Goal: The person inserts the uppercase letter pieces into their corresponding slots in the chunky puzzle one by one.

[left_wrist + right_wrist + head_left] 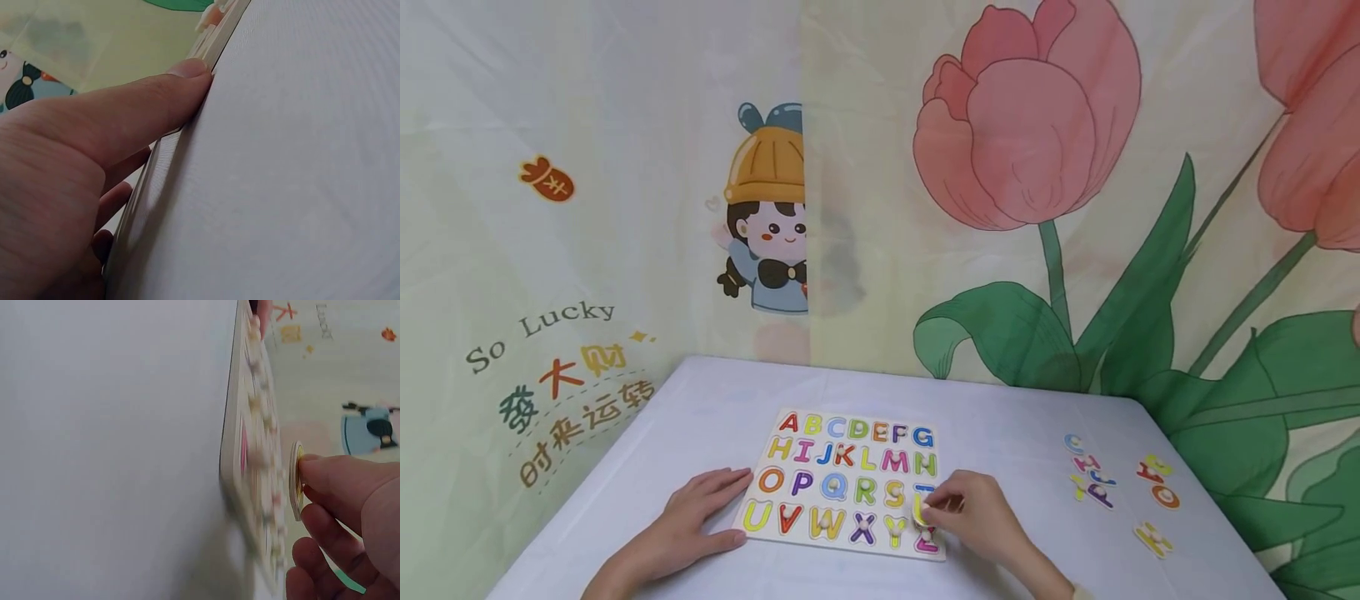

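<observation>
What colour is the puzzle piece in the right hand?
The small, flat puzzle piece pinched by the bare right hand is yellow, best seen in the head view.

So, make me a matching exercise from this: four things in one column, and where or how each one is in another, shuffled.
1. Left hand
2. Right hand
3. Letter board
4. Loose letter pieces

A. Pinches a yellow piece
B. Scattered to the right of the board
C. Touches the board's left edge
D. Lies flat with a hand at either side

Right pairs: 1-C, 2-A, 3-D, 4-B
</observation>
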`<action>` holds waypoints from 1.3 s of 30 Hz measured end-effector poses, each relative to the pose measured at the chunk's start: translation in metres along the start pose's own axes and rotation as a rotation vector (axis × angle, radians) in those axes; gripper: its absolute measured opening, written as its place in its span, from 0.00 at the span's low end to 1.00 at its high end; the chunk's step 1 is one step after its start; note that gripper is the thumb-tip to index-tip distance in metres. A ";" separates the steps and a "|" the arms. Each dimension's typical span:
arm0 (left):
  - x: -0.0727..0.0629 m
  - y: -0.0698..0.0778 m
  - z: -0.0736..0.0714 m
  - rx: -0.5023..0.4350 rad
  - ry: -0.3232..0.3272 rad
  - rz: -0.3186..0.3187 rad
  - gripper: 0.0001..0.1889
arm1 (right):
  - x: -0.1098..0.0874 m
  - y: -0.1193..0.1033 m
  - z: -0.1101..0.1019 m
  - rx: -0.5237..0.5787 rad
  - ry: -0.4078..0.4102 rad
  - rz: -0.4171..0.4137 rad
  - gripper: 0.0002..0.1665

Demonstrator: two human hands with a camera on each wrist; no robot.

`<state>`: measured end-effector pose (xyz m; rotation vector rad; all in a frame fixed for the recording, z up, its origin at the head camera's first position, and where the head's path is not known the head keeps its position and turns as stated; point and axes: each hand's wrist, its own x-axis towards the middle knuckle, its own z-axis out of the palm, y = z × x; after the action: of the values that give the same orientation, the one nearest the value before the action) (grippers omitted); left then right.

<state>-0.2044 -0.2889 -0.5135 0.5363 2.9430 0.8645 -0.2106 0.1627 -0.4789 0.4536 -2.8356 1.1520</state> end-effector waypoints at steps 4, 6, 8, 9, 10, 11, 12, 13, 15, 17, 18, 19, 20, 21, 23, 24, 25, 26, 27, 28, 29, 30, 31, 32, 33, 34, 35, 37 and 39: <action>-0.002 -0.002 0.002 0.010 0.040 0.045 0.44 | 0.010 -0.024 0.025 0.052 -0.024 -0.036 0.04; -0.003 -0.002 0.003 0.017 0.058 0.069 0.43 | 0.015 -0.034 0.037 0.054 -0.026 -0.041 0.04; -0.003 -0.003 0.004 0.020 0.083 0.098 0.42 | 0.019 -0.043 0.048 0.050 -0.028 -0.039 0.04; -0.004 -0.003 0.004 0.020 0.087 0.107 0.42 | 0.021 -0.047 0.053 0.051 -0.028 -0.046 0.04; -0.004 -0.003 0.004 0.021 0.089 0.114 0.42 | 0.022 -0.051 0.058 0.051 -0.029 -0.052 0.04; -0.004 -0.003 0.004 0.023 0.090 0.116 0.41 | 0.024 -0.055 0.063 0.057 -0.031 -0.055 0.04; -0.004 -0.003 0.004 0.025 0.091 0.119 0.41 | 0.026 -0.059 0.067 0.063 -0.028 -0.069 0.04; -0.004 -0.003 0.004 0.025 0.094 0.124 0.41 | 0.028 -0.063 0.071 0.070 -0.028 -0.076 0.04; -0.004 -0.003 0.003 0.025 0.088 0.123 0.41 | 0.031 -0.072 0.078 0.085 -0.021 -0.096 0.04; -0.005 -0.003 0.004 0.028 0.096 0.132 0.40 | 0.033 -0.081 0.085 0.092 -0.013 -0.105 0.04; -0.005 -0.003 0.004 0.027 0.099 0.134 0.40 | 0.035 -0.085 0.089 0.095 -0.010 -0.112 0.04; -0.005 -0.004 0.004 0.026 0.103 0.139 0.40 | 0.036 -0.089 0.093 0.097 -0.009 -0.115 0.04; -0.005 -0.004 0.004 0.025 0.104 0.141 0.40 | 0.038 -0.093 0.096 0.100 -0.010 -0.122 0.04; -0.005 -0.005 0.004 0.026 0.105 0.142 0.40 | 0.040 -0.096 0.100 0.100 -0.010 -0.126 0.04; -0.005 -0.005 0.004 0.027 0.104 0.142 0.40 | 0.044 -0.102 0.109 0.096 -0.006 -0.137 0.03; -0.005 -0.005 0.004 0.027 0.101 0.140 0.39 | 0.046 -0.105 0.113 0.092 -0.004 -0.138 0.03; -0.005 -0.005 0.004 0.027 0.102 0.144 0.39 | 0.048 -0.107 0.117 0.085 0.000 -0.140 0.03; -0.005 -0.005 0.003 0.026 0.103 0.146 0.39 | 0.050 -0.110 0.121 0.081 0.006 -0.138 0.03; -0.005 -0.005 0.003 0.027 0.100 0.145 0.39 | 0.051 -0.112 0.125 0.074 0.011 -0.134 0.03; -0.004 -0.005 0.003 0.027 0.101 0.149 0.39 | 0.053 -0.114 0.129 0.073 0.014 -0.130 0.04; -0.005 -0.005 0.003 0.025 0.107 0.155 0.39 | 0.054 -0.116 0.132 0.073 0.017 -0.126 0.04; -0.005 -0.005 0.003 0.025 0.110 0.159 0.39 | 0.055 -0.118 0.135 0.076 0.017 -0.119 0.04; -0.005 -0.005 0.003 0.026 0.113 0.163 0.39 | 0.055 -0.120 0.138 0.077 0.020 -0.116 0.04; -0.005 -0.005 0.002 0.028 0.116 0.164 0.39 | 0.056 -0.122 0.141 0.082 0.022 -0.112 0.04; -0.006 -0.005 0.002 0.032 0.114 0.163 0.39 | 0.057 -0.124 0.144 0.082 0.026 -0.112 0.04; -0.006 -0.005 0.002 0.033 0.117 0.166 0.39 | 0.058 -0.126 0.146 0.079 0.033 -0.114 0.04; -0.006 -0.005 0.002 0.034 0.116 0.165 0.39 | 0.059 -0.127 0.148 0.073 0.041 -0.118 0.04; -0.006 -0.005 0.002 0.034 0.113 0.161 0.39 | 0.060 -0.130 0.152 0.061 0.057 -0.125 0.05; -0.006 -0.005 0.002 0.029 0.108 0.157 0.39 | 0.061 -0.131 0.155 0.053 0.062 -0.119 0.06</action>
<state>-0.2004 -0.2938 -0.5178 0.7550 3.0478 0.8923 -0.2212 -0.0486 -0.4927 0.5700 -2.6912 1.1987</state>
